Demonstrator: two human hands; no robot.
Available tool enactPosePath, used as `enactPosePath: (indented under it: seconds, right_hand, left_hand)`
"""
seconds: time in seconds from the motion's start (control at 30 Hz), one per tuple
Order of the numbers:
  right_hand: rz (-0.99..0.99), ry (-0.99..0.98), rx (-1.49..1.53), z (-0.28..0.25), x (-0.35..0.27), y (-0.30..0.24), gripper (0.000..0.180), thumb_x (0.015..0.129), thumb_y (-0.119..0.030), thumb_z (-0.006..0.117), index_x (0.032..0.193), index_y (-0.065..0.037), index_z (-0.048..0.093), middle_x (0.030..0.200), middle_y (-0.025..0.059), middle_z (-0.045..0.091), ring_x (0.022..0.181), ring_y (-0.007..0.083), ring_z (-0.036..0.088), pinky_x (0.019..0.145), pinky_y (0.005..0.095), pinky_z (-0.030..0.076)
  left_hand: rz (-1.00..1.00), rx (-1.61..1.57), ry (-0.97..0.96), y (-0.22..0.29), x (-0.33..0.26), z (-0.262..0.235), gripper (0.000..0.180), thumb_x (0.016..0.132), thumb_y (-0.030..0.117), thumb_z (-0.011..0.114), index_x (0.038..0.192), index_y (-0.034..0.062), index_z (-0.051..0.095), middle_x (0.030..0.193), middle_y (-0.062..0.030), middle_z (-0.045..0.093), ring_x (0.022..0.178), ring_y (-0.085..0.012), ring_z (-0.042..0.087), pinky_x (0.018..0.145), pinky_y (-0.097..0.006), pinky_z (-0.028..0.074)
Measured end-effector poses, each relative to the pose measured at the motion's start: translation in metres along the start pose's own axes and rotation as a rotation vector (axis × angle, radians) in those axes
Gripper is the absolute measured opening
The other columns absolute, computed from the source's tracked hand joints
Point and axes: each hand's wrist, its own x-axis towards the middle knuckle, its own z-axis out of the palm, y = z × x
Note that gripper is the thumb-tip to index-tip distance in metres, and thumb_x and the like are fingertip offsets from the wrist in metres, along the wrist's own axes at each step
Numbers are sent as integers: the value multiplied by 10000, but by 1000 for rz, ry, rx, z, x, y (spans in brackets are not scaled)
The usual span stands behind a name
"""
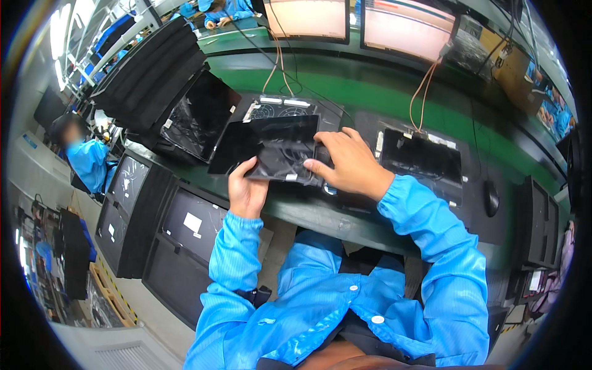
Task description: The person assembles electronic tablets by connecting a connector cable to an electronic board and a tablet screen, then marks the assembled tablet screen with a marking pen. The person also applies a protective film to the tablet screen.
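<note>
I hold a dark glossy display panel (277,139) tilted above the front of the bench. My left hand (248,192) grips its lower left edge, thumb on top and the other fingers partly hidden beneath. At the right end, my right hand (354,161) is closed on the panel's edge, its thumb lying over the glossy face. Creased reflections, perhaps of a clear film, show near that thumb. Just behind the panel lies a work mat with a printed circle pattern (277,111). Another dark panel (422,160) rests on a black mat to the right.
Stacked black foam trays (154,74) rise at the left, with a film-covered panel (200,117) leaning beside them. Two lit monitors (407,28) stand behind the green bench (376,92), with hanging cables. A mouse (491,198) lies right. A co-worker (89,160) is at far left.
</note>
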Motion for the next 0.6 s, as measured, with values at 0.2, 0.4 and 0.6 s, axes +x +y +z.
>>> enactPosePath:
  seconds: [0.2,0.4,0.6]
  right_hand:
    - [75,-19,-101,15,14,16,912,784,-695,771,1332,20,625,1277,222,663,1220,379,612,1179,604,324]
    - [157,-94,-119,21,20,25,827,753,-643,804,1273,-8,706,1114,206,723,1121,376,668,1169,607,346]
    - [127,-179,-285,29,29,21,824,719,-636,825,1255,-19,721,1086,188,732,1096,346,686,1144,619,395]
  left_hand:
    - [-77,60,8,1,69,1,257,973,6,625,1226,-40,642,1229,-170,701,1158,-315,671,1095,-467,513]
    - [-618,791,74,44,50,24,524,1003,510,645,951,-11,676,960,-198,757,868,-320,767,729,-398,607]
    - [731,1855,113,74,89,-15,520,906,436,811,1106,-31,701,1169,-208,701,1051,-306,696,922,-399,560]
